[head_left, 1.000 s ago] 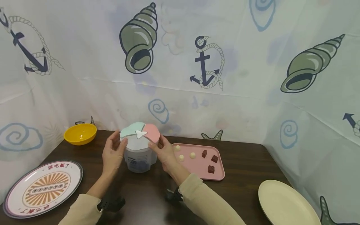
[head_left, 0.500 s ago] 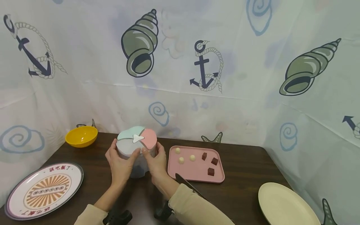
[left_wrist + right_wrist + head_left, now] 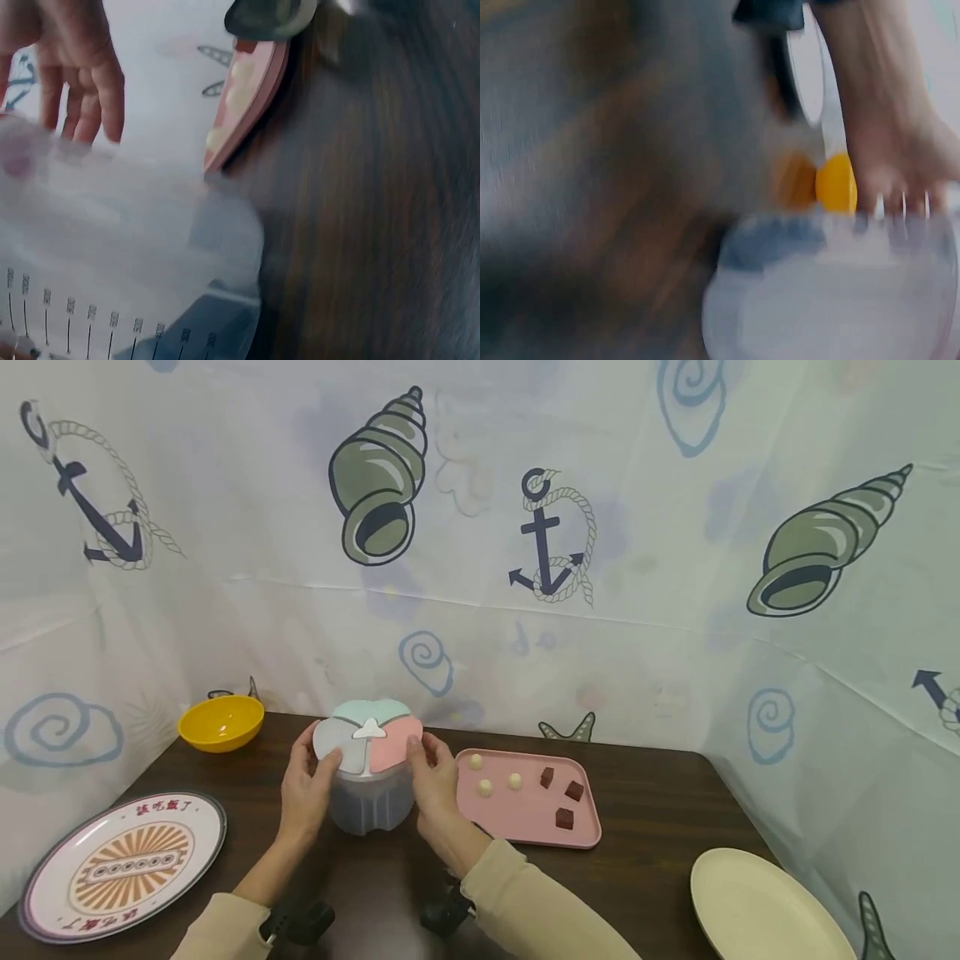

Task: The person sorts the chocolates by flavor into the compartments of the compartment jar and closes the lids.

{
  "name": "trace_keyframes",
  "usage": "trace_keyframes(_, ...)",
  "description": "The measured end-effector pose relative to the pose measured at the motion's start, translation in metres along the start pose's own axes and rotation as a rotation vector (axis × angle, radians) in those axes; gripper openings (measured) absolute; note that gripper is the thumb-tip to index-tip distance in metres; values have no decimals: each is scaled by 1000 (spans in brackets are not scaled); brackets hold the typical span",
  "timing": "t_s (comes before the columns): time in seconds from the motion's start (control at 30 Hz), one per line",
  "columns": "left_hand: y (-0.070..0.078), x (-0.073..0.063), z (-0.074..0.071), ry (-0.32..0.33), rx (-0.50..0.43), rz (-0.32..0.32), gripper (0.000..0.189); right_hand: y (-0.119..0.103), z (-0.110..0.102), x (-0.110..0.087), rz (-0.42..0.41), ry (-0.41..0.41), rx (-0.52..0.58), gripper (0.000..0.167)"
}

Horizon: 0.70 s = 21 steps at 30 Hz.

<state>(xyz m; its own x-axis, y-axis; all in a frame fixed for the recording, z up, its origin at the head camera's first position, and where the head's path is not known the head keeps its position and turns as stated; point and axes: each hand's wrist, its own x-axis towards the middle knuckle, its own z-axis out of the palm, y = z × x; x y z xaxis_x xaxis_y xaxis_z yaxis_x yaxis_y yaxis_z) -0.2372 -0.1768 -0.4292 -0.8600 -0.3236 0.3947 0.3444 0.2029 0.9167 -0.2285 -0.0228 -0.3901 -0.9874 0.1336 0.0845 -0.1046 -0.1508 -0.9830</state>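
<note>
A clear plastic storage container (image 3: 372, 802) with measuring marks on its wall stands at the back left of the dark table. Its lid (image 3: 388, 750) has grey, teal and pink sections around a white centre piece. My left hand (image 3: 303, 789) holds the lid's left edge, thumb in front and fingers round the far side. On the opposite edge my right hand (image 3: 437, 789) grips in the same way, its thumb by the pink section. In the left wrist view, the container wall (image 3: 150, 247) fills the lower left, with the right hand's fingers (image 3: 105, 97) behind it.
Right of the container lies a pink tray (image 3: 510, 822) with white balls and dark brown cubes. A yellow bowl (image 3: 221, 727) stands at the back left, and a patterned plate (image 3: 45, 893) at the left. A cream plate (image 3: 765, 902) is at the right front. A printed cloth hangs behind.
The container with its lid has turned clockwise seen from above: grey moved from front to left, teal to the back, pink toward the front right. Both hands came together at the front, then spread to the sides.
</note>
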Motion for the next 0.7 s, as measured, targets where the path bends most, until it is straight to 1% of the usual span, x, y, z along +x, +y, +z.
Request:
trace_keyframes(0.07,-2,3,-4,-26,36,42,52,-2,-3,9,39,-13,27,43)
trace_keyframes(0.13,-3,5,-7,-27,71,60,52,-2,-6,16,87,-32,51,41)
trace_keyframes(0.2,-4,5,-10,-15,74,66,51,-2,-8,23,133,-53,85,39)
trace_keyframes(0.23,-4,5,-11,-13,69,57,51,-1,-9,25,153,-61,99,39)
trace_keyframes(0.3,-5,3,-12,-11,54,43,47,1,-10,28,177,-65,105,40)
trace_keyframes(0.37,-5,2,-13,-8,58,52,43,2,-11,29,193,-60,107,41)
trace_keyframes(0.4,-5,1,-13,7,71,72,41,2,-11,29,197,-54,105,42)
trace_keyframes(0.5,-4,-2,-11,83,123,135,36,2,-11,27,201,-47,112,41)
trace_keyframes(0.57,-4,-3,-11,117,113,147,37,1,-11,25,196,-50,116,40)
trace_keyframes(0.6,-4,-3,-11,114,100,141,39,1,-11,24,194,-53,116,39)
trace_keyframes(0.7,-7,-5,-14,30,35,89,49,0,-9,22,200,-67,114,39)
